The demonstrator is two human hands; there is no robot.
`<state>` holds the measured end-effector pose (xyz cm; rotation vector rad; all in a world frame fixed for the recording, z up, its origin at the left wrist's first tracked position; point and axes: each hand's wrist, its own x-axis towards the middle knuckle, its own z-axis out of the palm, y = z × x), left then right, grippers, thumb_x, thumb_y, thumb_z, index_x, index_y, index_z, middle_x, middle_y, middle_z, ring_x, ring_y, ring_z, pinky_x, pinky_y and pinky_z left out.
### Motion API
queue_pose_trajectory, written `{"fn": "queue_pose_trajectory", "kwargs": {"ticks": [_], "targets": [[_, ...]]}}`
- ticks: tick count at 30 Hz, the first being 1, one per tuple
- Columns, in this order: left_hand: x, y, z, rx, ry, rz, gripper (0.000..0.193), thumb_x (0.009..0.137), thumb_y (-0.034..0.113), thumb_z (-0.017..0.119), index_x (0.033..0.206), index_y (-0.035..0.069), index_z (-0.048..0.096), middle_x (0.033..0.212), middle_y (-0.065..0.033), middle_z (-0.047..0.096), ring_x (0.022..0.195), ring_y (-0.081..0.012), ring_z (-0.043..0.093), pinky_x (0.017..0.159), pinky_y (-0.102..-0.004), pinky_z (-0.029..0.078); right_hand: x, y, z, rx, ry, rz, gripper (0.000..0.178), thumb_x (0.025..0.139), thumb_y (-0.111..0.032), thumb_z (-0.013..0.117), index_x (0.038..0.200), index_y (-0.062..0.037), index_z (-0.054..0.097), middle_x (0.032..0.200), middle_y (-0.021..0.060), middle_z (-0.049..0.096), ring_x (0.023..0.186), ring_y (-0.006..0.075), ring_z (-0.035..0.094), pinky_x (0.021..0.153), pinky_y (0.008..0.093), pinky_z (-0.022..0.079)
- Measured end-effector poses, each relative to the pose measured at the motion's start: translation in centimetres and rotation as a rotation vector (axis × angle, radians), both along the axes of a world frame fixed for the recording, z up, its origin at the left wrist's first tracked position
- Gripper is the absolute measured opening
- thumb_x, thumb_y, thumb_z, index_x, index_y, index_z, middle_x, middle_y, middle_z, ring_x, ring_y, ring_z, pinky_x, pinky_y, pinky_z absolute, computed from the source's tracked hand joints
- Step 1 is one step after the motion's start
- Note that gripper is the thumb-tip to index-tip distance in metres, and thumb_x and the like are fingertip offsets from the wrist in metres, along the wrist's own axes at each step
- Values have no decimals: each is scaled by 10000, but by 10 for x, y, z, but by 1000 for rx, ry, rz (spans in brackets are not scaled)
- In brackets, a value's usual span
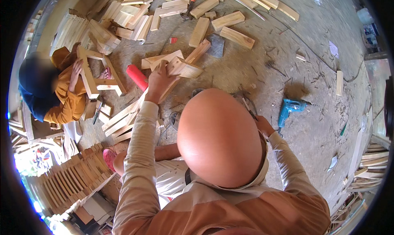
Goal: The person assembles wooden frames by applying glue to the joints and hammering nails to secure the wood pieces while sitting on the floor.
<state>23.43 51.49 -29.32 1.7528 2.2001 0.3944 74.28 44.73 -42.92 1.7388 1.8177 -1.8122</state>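
Note:
My left hand is closed around a pale wooden block that sticks out to its right, over other loose wood pieces. A red cylinder lies just left of that hand. My right hand is low over the floor on the right, its fingers closed near a thin, dark, rod-like thing; what it grips is mostly hidden. A large rounded shape fills the middle of the view and covers the space between my hands. Right of my right hand, a teal power drill lies on the floor.
At left, a co-worker in orange holds a wooden frame. Wood blocks and a hammer lie at the far side. Stacked slats stand at lower left. A cable crosses the floor among scattered nails.

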Motion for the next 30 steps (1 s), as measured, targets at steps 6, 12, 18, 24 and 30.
{"fn": "queue_pose_trajectory", "kwargs": {"ticks": [6, 12, 18, 24, 30], "targets": [[-47, -76, 2, -76, -13, 58, 742, 637, 419, 905, 1200, 71, 570, 992, -143, 661, 952, -339, 645, 836, -448, 506, -41, 38, 77, 99, -593, 563, 571, 909, -494, 664, 1181, 8, 632, 1138, 239, 676, 1076, 404, 651, 913, 499, 509], [-72, -143, -27, -22, -37, 255, 582, 672, 483, 876, 981, 57, 627, 784, -125, 648, 765, -320, 651, 711, -440, 502, -133, 54, 72, 344, -329, 768, 542, 924, -464, 656, 1208, -4, 625, 1101, 221, 688, 1036, 366, 666, 895, 455, 521], [-17, -117, 33, 40, -242, 324, 550, 691, 508, 871, 895, 60, 626, 705, -136, 633, 644, -320, 636, 628, -414, 501, -265, 64, 41, 264, 416, 496, 608, 916, -451, 685, 1319, -15, 552, 1157, 196, 669, 1088, 310, 648, 917, 409, 518], [31, -80, 82, 96, -365, 196, 574, 755, 448, 852, 1060, 11, 639, 722, -166, 649, 676, -339, 664, 658, -416, 523, -325, 104, 136, 105, 1083, -122, 573, 881, -381, 751, 1264, 21, 610, 1112, 148, 694, 1079, 225, 646, 922, 335, 501], [-12, -123, 83, 296, -606, 229, 729, 760, 351, 862, 1315, -13, 559, 1270, -158, 640, 1189, -228, 595, 1031, -383, 458, -322, 128, 159, 158, 951, -283, 424, 843, -298, 788, 1060, 54, 693, 942, 88, 711, 866, 147, 645, 806, 307, 492]]}}
